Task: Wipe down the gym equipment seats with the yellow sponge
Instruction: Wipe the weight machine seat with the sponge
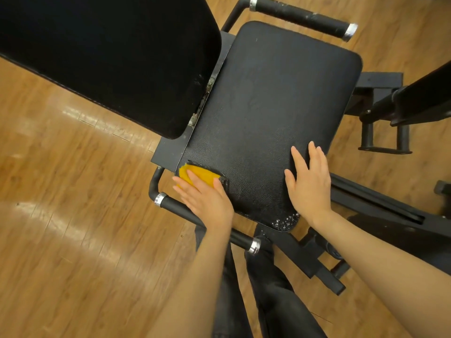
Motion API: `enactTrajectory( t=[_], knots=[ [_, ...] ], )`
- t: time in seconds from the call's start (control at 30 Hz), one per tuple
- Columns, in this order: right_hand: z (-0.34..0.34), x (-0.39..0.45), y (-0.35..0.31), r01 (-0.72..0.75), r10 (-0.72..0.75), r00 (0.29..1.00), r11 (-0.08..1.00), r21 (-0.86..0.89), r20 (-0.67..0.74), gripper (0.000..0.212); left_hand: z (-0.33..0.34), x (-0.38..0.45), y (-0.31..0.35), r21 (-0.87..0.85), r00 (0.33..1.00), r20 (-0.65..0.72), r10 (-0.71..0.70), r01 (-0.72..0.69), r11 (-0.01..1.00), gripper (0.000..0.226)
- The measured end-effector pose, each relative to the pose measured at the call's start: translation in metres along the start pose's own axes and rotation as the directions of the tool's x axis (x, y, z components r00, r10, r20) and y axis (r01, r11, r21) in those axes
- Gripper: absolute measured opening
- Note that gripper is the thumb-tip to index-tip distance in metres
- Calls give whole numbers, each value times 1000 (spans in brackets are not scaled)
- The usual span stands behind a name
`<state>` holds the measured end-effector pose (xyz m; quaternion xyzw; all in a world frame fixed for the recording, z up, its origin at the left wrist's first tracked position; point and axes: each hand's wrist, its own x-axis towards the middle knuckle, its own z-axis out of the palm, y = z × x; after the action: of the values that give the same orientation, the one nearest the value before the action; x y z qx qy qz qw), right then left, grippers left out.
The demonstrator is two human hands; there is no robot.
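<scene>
While the left hand [204,200] presses a soft yellow rectangular sponge [200,175] flat under straight fingers at the lower-left corner of the black textured vinyl seat pad [273,111], the right hand [308,184] lies open on the pad's lower-right edge, fingers spread and holding nothing, seemingly steadying it. The sponge sits at the very edge of the pad in the lower middle of the frame, partly overhanging the corner, with a dark backing layer showing along its rim. Just below it runs a black tubular side handle with silver end rings [207,219]; a matching handle [302,18] lies at the top of the frame. A glossy black padded backrest [107,59] fills the upper left, over brown wood-plank flooring [73,167].

Judging from this, wiping is under way but early: most of the seat pad lies beyond the sponge, white specks remain at its lower corner [286,220], and I cannot tell which areas are already clean. The backrest and any other seats look untouched.
</scene>
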<state>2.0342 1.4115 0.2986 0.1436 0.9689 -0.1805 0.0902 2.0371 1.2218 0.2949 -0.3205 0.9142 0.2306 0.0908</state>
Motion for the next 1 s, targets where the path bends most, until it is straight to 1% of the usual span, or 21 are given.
enactTrajectory(
  t=[0.1, 0.17, 0.23, 0.3, 0.37, 0.4, 0.47, 0.5, 0.53, 0.63, 0.67, 0.7, 0.73, 0.77, 0.8, 0.83, 0.87, 0.9, 0.93, 0.97, 1.0],
  knots=[
    [1, -1, 1, 10, -10, 1000, 1000, -9, -3, 54, -9, 38, 8, 3, 998, -47, -52, 52, 999, 69],
    [0, -1, 2, 12, -12, 1000, 1000, -11, -2, 55, -8, 41, 7, 31, 997, -77, -11, 14, 999, 67],
    [0, -1, 1, 11, -11, 1000, 1000, -16, 4, 55, -4, 22, 0, 101, 991, -81, 109, -101, 990, 65],
    [0, -1, 1, 7, -7, 1000, 1000, -22, 2, 55, 1, -9, -9, 186, 958, 0, 286, -281, 941, 64],
    [0, -1, 0, 2, -2, 1000, 1000, -26, 1, 55, 3, -31, -20, 262, 887, 118, 447, -462, 847, 66],
    [0, -1, 0, 1, -1, 1000, 1000, -27, 3, 55, 1, -29, -24, 295, 850, 158, 502, -526, 798, 66],
    [0, -1, 0, -4, 4, 1000, 1000, -25, 6, 55, -7, -8, -28, 364, 793, 218, 568, -607, 707, 67],
    [-1, -1, 0, -6, 6, 1000, 1000, -25, 7, 55, -12, 6, -28, 393, 784, 232, 576, -617, 682, 67],
    [0, -1, 0, -6, 6, 1000, 1000, -29, 9, 55, -17, 19, -25, 411, 795, 225, 563, -601, 686, 67],
    [0, -1, -1, -6, 6, 1000, 999, -34, 7, 54, -23, 40, -7, 356, 870, 162, 466, -492, 795, 65],
    [0, -1, -2, -13, 13, 1000, 1000, -28, 5, 54, -21, 37, -3, 332, 878, 151, 455, -478, 813, 65],
    [0, -2, -3, -22, 22, 1000, 999, -25, 4, 54, -19, 28, -2, 323, 866, 158, 475, -500, 804, 64],
    [1, -2, -4, -30, 30, 1000, 999, -26, 3, 54, -15, 18, -3, 319, 826, 190, 530, -563, 763, 63],
    [1, -3, -6, -36, 36, 999, 999, -30, 0, 54, -10, 7, -7, 305, 755, 247, 607, -656, 691, 63],
    [1, -4, -7, -39, 38, 999, 999, -33, -6, 54, -6, -3, -12, 275, 649, 320, 690, -760, 588, 64],
    [1, -5, -8, -40, 39, 999, 999, -35, -10, 54, -4, -8, -18, 238, 525, 391, 756, -851, 468, 64],
    [1, -6, -9, -42, 41, 999, 998, -38, -11, 54, -4, -6, -21, 213, 415, 439, 797, -910, 357, 65],
    [1, -6, -9, -45, 44, 999, 998, -40, -8, 54, -6, 3, -23, 215, 340, 464, 818, -939, 268, 65],
    [1, -6, -9, -48, 48, 999, 998, -41, -1, 54, -11, 14, -23, 238, 306, 476, 824, -947, 214, 64],
    [0, -5, -9, -49, 50, 999, 998, -39, 4, 53, -16, 27, -22, 265, 306, 475, 825, -944, 197, 63],
    [0, -5, -9, -50, 50, 999, 998, -36, 4, 53, -23, 38, -20, 288, 342, 464, 817, -931, 226, 62]
  ],
)
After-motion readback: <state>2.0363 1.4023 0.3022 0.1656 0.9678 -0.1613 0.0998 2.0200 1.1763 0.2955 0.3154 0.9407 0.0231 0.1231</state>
